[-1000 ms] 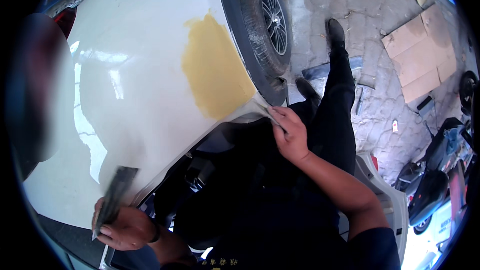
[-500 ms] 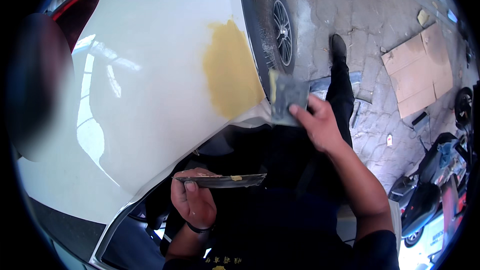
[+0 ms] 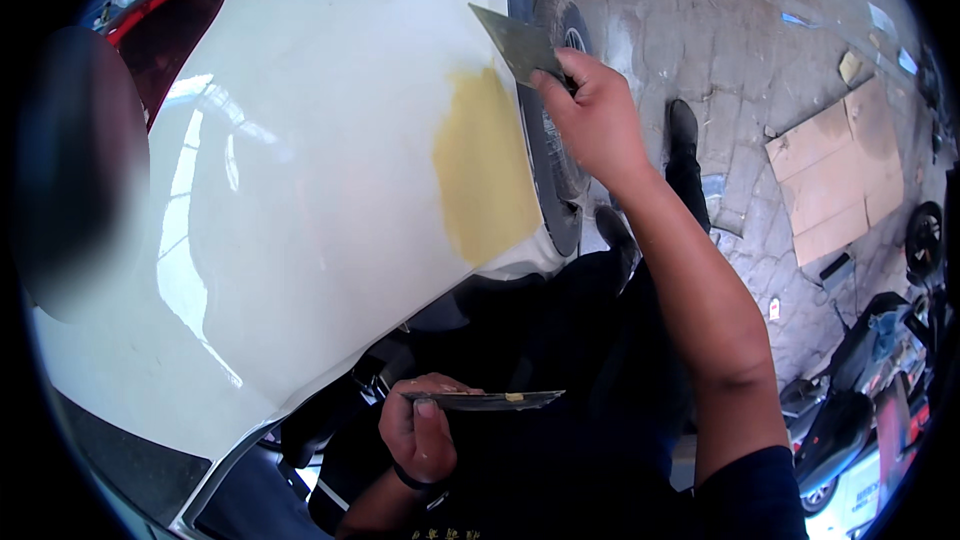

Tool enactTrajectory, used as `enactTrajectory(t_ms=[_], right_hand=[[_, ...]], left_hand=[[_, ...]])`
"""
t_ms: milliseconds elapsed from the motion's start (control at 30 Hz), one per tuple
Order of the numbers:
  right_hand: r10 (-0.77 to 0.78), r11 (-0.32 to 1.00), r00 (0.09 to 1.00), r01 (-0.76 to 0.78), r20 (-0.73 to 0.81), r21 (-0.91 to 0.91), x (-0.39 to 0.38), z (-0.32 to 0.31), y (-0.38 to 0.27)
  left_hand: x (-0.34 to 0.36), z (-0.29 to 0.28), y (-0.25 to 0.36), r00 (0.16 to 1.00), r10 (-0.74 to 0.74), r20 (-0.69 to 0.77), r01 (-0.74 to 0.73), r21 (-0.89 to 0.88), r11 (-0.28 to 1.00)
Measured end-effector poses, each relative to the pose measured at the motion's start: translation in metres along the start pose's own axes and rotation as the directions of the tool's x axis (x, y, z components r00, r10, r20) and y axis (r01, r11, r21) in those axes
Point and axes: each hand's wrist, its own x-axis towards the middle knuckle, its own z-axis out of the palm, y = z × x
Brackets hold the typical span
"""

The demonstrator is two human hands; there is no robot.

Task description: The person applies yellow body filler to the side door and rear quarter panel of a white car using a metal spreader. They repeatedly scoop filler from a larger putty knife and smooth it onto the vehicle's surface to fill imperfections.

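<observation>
On the white car body panel (image 3: pixel 330 170) a patch of yellow filler (image 3: pixel 485 175) covers the area beside the wheel arch. My right hand (image 3: pixel 600 120) grips a thin, flat grey-green putty spreader (image 3: pixel 522 48) between thumb and fingers. The spreader is tilted at the far end of the patch, one pointed corner over the white paint; I cannot tell whether it touches. Lower down, close to my body, my left hand (image 3: pixel 425 435) holds a flat putty board (image 3: pixel 475 402) nearly edge-on. A small yellow dab of filler (image 3: pixel 515 397) sits on it.
Partly behind my right hand is the car wheel (image 3: pixel 573 40). A red tail light (image 3: pixel 170 25) is at the far left. Flattened cardboard (image 3: pixel 838 170) lies on the paved floor to the right, with a motorcycle (image 3: pixel 840 430) nearer. My shoe (image 3: pixel 682 125) stands beyond the wheel.
My right hand has carried the spreader away from beside the near wheel arch, up to the patch's far end. My left hand and board appear slightly lower and further right; the view has shifted too.
</observation>
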Motion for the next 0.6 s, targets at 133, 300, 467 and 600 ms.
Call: enactTrajectory(t_ms=[133, 300, 467, 600], right_hand=[[-0.2, 0.978, 0.979, 0.202, 0.028, -0.046, 0.0, 0.013, 0.004], [-0.236, 0.962, 0.969, 0.244, 0.079, -0.126, -0.013, 0.019, 0.012], [-0.234, 0.964, 0.967, 0.244, 0.1, -0.104, -0.03, 0.021, 0.021], [-0.199, 0.975, 0.975, 0.208, 0.098, -0.083, -0.059, 0.022, 0.024]], left_hand=[[0.005, 0.001, -0.003, 1.0, 0.001, 0.026, -0.001, 0.001, 1.0], [0.008, 0.004, -0.005, 0.999, -0.02, 0.037, 0.02, 0.002, 1.0], [0.011, 0.005, -0.01, 0.999, -0.029, 0.045, 0.029, 0.004, 1.0], [0.012, 0.007, -0.011, 0.998, -0.045, 0.047, 0.045, -0.004, 0.999]])
